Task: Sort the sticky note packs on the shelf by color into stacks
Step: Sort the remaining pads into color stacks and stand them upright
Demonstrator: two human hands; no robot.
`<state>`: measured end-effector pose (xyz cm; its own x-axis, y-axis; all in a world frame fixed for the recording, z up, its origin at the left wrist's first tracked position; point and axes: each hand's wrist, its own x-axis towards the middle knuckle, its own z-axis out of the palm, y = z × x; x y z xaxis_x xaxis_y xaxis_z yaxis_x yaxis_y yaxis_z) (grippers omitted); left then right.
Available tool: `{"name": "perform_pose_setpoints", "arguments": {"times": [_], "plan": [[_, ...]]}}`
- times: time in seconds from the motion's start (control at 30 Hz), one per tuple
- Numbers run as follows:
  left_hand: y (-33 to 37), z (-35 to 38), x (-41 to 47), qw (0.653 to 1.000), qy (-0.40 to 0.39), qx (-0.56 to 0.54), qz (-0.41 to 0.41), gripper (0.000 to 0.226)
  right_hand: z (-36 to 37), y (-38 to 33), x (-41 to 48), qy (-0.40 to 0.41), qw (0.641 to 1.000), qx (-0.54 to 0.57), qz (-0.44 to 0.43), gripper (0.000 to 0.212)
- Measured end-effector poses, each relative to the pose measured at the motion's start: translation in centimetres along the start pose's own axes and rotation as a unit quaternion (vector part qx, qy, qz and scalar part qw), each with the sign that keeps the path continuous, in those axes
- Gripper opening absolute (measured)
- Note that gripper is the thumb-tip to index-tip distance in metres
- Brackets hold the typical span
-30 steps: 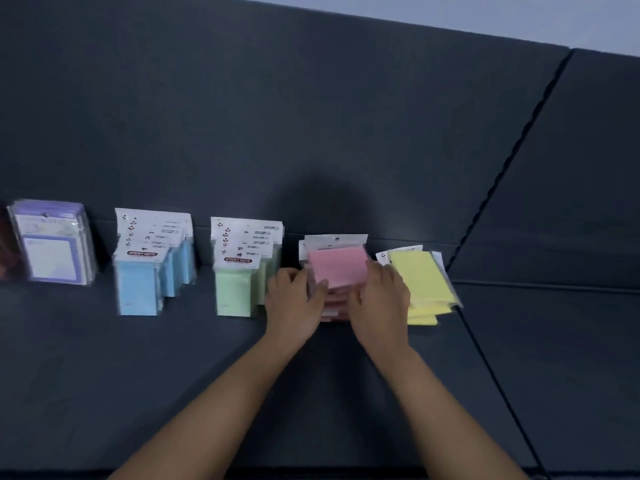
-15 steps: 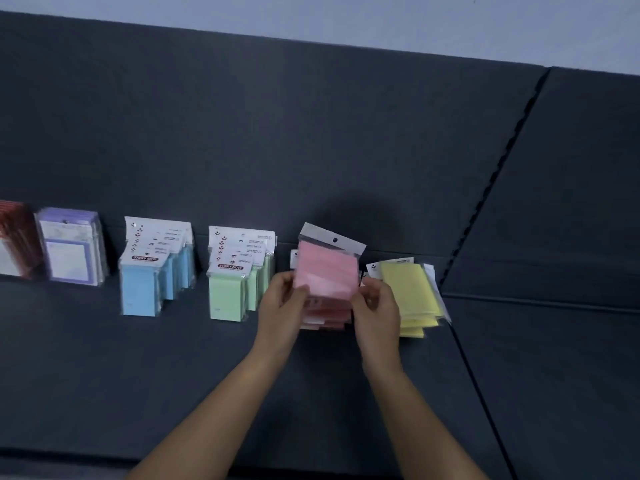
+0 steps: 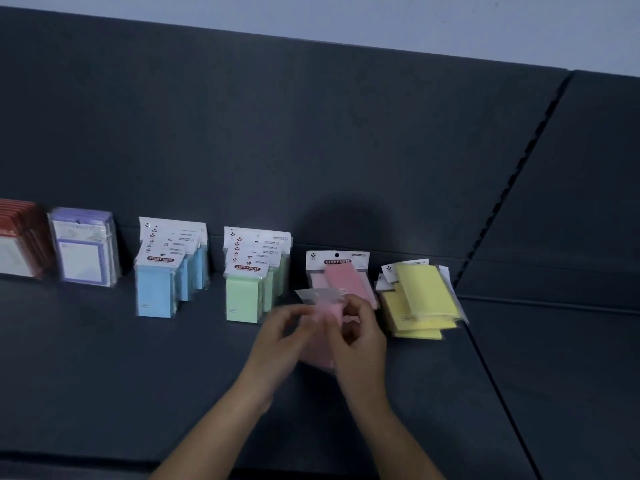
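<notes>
Sticky note packs sit on the shelf (image 3: 104, 375) in colour stacks. Reference: pink stack (image 3: 346, 277). Yellow stack (image 3: 426, 299) is just right of it, loosely fanned. Green stack (image 3: 242, 299) is just left, blue stack (image 3: 156, 296) further left, purple packs (image 3: 85, 251) and red packs (image 3: 17, 240) furthest left. Pink pack (image 3: 323, 323), blurred, is held just in front of the pink stack. Left hand (image 3: 287, 337) and right hand (image 3: 360, 336): both grips clamped on it.
</notes>
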<state>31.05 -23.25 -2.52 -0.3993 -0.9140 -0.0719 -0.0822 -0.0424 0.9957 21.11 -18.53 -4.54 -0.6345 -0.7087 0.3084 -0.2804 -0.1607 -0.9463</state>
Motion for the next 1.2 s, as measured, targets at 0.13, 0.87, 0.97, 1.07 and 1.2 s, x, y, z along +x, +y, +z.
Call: {"name": "perform_pose_setpoints", "arguments": {"times": [0.13,0.87,0.97,1.07,1.2], "plan": [[0.7,-0.5,-0.8,0.989,-0.059,-0.13,-0.048,0.022,1.5,-0.3,-0.9,-0.125,0.991,0.011,-0.045,0.026],[-6.5,-6.9,1.6,0.886,0.099,0.452,0.017,0.066,3.5,3.2,-1.2,-0.204,0.912,-0.357,-0.013,0.026],[-5.8,-6.5,1.8,0.9,0.114,0.415,0.067,0.06,2.6,2.4,-0.8,-0.167,0.929,-0.327,-0.04,0.02],[-4.3,-5.0,2.4,0.954,0.061,0.273,0.104,0.037,1.5,1.1,0.6,-0.056,0.956,-0.275,-0.082,0.015],[-1.7,-1.6,3.6,0.983,-0.02,0.15,0.102,0.025,-0.6,0.9,3.9,0.032,0.962,-0.265,-0.052,0.029]]}}
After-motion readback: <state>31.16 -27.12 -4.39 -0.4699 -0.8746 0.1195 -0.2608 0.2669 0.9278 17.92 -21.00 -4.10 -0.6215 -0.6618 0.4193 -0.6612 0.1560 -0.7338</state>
